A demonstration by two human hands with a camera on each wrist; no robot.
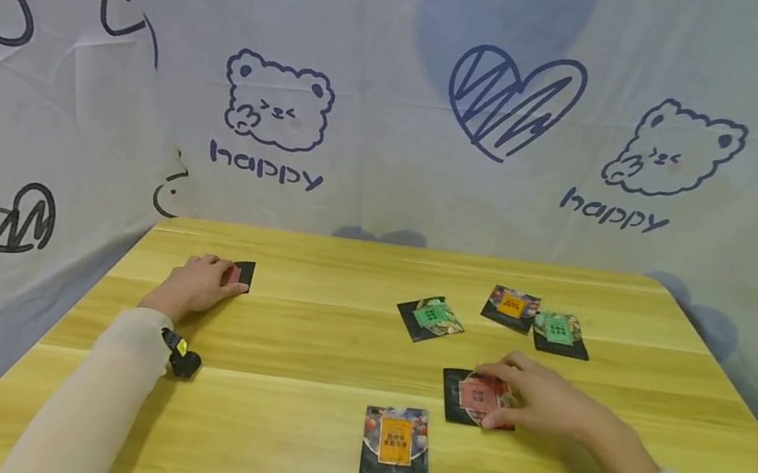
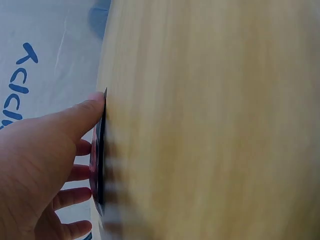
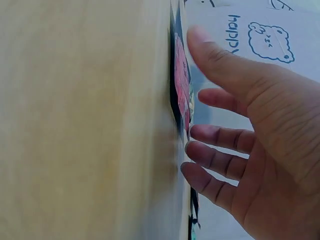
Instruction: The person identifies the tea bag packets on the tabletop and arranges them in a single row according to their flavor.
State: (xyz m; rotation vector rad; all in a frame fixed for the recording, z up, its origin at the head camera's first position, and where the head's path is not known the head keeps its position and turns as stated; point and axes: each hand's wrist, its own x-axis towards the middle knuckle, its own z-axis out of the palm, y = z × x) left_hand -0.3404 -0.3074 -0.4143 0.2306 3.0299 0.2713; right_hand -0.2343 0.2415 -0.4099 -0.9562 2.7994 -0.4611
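At the far left of the table, my left hand [image 1: 199, 281] is over a small black packet with a red label [image 1: 246, 276], hiding much of it. In the left wrist view the thumb [image 2: 96, 102] is right at one end of this packet, with the other fingers spread along its top. My right hand [image 1: 541, 396] hovers over another black packet with a red label [image 1: 476, 397], thumb and fingers spread apart above it. The right wrist view has this packet [image 3: 180, 75] flat on the table, right beside the fingertips, with nothing gripped.
A packet with an orange label [image 1: 395, 447] lies at the front middle. Farther back are a green-labelled packet [image 1: 431, 317], a second orange-labelled packet [image 1: 511, 307] and another green one [image 1: 561, 334] against it. A printed cloth [image 1: 387, 103] hangs behind the wooden table [image 1: 300, 341].
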